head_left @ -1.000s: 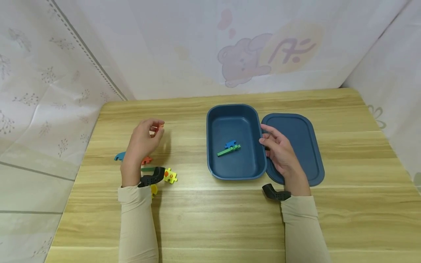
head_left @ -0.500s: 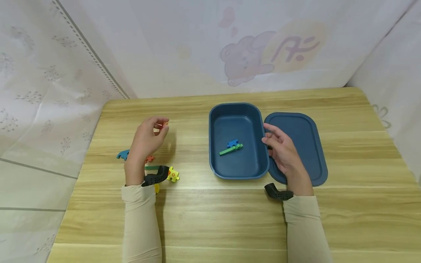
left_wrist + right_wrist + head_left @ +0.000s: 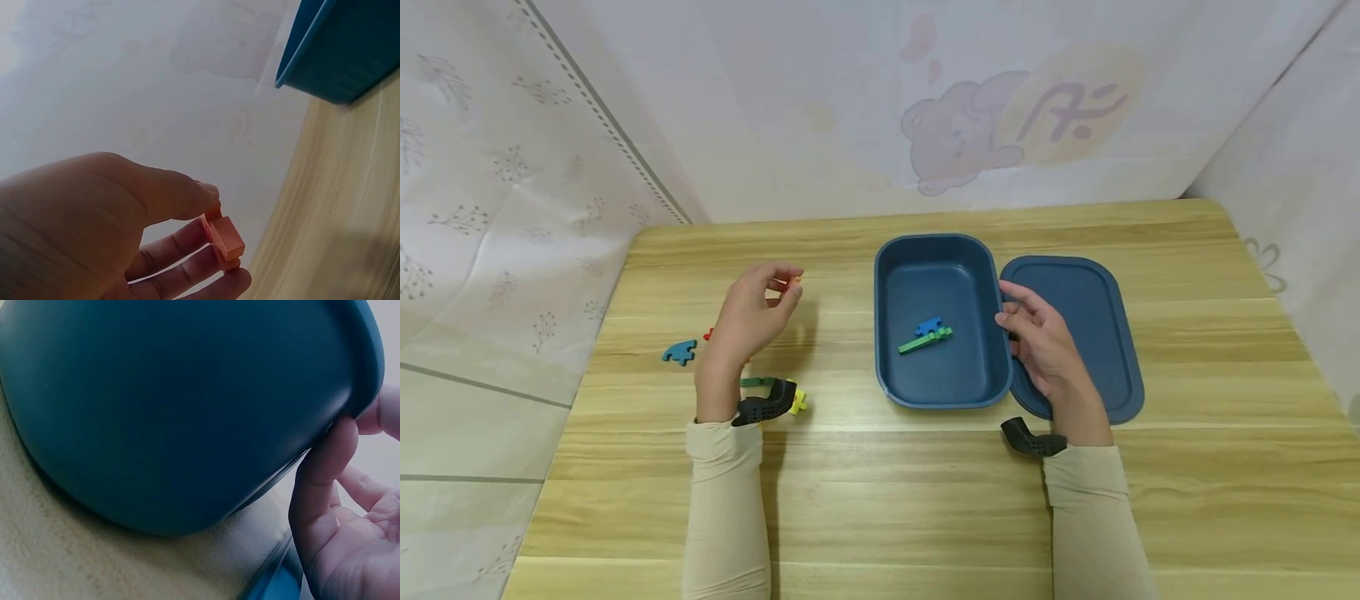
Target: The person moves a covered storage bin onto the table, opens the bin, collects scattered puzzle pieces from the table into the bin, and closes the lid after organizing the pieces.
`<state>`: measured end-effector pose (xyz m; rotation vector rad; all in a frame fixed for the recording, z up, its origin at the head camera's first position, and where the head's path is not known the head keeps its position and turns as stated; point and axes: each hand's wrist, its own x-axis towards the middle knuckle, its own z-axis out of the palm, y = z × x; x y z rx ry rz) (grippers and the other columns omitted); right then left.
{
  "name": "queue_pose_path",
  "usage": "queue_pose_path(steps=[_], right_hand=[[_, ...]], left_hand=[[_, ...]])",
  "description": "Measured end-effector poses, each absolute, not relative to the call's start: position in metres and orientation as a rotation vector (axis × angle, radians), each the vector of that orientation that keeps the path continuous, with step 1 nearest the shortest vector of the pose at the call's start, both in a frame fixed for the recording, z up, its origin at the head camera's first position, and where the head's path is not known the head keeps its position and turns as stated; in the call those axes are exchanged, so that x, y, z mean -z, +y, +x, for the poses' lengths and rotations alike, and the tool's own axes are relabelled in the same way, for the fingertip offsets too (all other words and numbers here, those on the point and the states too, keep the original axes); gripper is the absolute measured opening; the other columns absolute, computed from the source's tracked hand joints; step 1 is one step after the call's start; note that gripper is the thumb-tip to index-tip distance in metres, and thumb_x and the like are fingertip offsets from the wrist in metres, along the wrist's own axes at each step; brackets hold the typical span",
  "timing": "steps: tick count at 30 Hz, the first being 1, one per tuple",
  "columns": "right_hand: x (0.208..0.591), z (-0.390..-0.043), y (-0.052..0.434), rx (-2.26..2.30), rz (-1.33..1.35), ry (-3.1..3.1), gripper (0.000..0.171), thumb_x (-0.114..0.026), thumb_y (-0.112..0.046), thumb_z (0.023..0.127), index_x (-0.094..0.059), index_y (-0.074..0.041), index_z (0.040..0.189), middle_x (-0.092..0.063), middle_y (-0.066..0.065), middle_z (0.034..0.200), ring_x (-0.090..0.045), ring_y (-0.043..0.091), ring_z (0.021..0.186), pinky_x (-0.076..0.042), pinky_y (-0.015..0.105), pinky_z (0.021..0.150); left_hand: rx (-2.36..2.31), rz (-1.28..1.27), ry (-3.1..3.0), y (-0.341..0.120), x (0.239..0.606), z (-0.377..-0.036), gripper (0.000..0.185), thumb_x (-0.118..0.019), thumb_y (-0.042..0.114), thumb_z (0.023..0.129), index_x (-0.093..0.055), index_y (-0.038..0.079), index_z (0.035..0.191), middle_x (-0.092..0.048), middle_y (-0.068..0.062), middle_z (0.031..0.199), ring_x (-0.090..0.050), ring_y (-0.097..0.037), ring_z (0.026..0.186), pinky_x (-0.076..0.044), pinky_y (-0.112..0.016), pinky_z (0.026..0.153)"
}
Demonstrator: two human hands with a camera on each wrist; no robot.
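Note:
My left hand (image 3: 752, 312) pinches a small orange-red puzzle piece (image 3: 226, 240) between thumb and fingers, above the table left of the blue box (image 3: 880, 325). Inside that box lie a blue puzzle piece (image 3: 928, 325) and a long green piece (image 3: 917, 343). My right hand (image 3: 1037, 342) holds the box's right rim, thumb and index finger at its edge; the left wrist view shows the box's outer wall (image 3: 350, 69) too. Under and beside my left forearm are a teal puzzle piece (image 3: 680, 352), a dark green piece (image 3: 757, 382) and a yellow piece (image 3: 800, 403), partly hidden.
A flat blue lid (image 3: 1086, 333) lies right of the box, partly beneath my right hand. The wooden table (image 3: 887, 500) ends at a pale printed curtain (image 3: 775, 125) behind. A bit of red piece (image 3: 707, 334) shows beside my left wrist.
My left hand has moved a little to the right with the orange-red piece, uncovering more of the teal piece. My right hand stays at the box's rim.

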<state>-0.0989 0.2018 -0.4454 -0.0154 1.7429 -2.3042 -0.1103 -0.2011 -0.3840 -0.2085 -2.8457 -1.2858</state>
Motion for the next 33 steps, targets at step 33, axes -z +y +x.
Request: queue_pose_path(steps=[33], right_hand=[[0.447, -0.1, 0.203, 2.321, -0.011, 1.728, 0.059, -0.06, -0.005, 0.106, -0.038, -0.006, 0.16, -0.068, -0.002, 0.103, -0.069, 0.009, 0.083, -0.062, 0.024, 0.072]], left_hand=[[1.367, -0.381, -2.831, -0.167, 0.38, -0.11, 0.027, -0.063, 0.016, 0.107, -0.069, 0.005, 0.131, -0.065, -0.014, 0.133, -0.066, -0.029, 0.118, -0.063, -0.048, 0.098]])
